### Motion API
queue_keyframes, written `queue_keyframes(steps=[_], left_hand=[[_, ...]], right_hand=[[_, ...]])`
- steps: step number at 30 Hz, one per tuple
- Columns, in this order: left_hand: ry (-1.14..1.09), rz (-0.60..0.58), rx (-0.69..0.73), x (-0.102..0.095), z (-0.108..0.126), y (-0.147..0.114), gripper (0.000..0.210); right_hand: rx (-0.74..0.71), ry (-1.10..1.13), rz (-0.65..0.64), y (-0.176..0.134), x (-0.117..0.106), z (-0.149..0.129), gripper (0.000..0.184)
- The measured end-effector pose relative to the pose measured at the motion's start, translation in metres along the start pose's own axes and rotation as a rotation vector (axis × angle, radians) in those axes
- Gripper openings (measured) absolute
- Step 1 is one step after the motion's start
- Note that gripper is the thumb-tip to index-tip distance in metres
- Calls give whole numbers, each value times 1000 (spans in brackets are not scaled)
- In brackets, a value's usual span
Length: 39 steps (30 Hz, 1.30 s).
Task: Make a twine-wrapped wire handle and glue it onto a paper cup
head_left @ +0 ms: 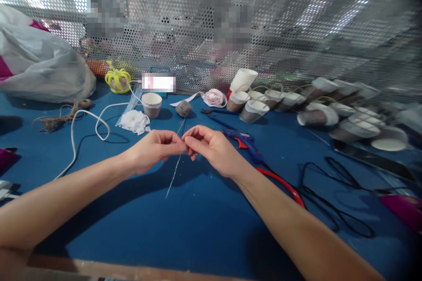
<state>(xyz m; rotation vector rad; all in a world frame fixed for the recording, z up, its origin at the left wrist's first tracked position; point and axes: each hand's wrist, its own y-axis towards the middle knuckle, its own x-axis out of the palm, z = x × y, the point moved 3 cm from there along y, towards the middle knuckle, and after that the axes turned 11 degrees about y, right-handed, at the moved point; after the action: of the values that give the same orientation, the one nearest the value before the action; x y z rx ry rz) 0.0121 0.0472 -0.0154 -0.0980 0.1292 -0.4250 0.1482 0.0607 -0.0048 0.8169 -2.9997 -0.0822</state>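
My left hand and my right hand meet above the middle of the table, fingertips pinched together. Between them is a thin grey string, whose loose end hangs down toward the tabletop. Another stretch of string runs behind the fingers toward a small ball of grey yarn. The part of the string inside the fingertips is hidden. To the right of my right hand lies a blue glue gun with a red trigger. Left of the yarn ball stands a white and grey paper cup.
Several small cups with string handles crowd the right back, by a stack of white cups. Pliers, a ribbon roll, white lace, a white cable, a black cord and a phone lie around.
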Motion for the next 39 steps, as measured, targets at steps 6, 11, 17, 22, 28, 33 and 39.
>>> queue_keyframes(steps=[6,11,17,22,28,33,39], left_hand=[[239,54,55,-2,-2,0,20],[615,140,186,-1,3,-4,16],[881,236,265,2,5,-6,12],[784,228,246,1,4,-4,16],[698,188,253,0,6,-3,19],[596,154,222,-1,8,-5,21],[558,143,213,-1,9,-6,21]], right_hand=[[21,-163,44,-3,0,-6,20],[68,-275,80,-4,2,-3,17],[-11,-426,156,-7,9,-4,11],[-52,-428,181,-8,7,-4,14],[-17,-296,111,-7,4,-6,18],[-72,-350,102,-9,4,-9,29],[-204,-496,158,-13,6,-10,28]])
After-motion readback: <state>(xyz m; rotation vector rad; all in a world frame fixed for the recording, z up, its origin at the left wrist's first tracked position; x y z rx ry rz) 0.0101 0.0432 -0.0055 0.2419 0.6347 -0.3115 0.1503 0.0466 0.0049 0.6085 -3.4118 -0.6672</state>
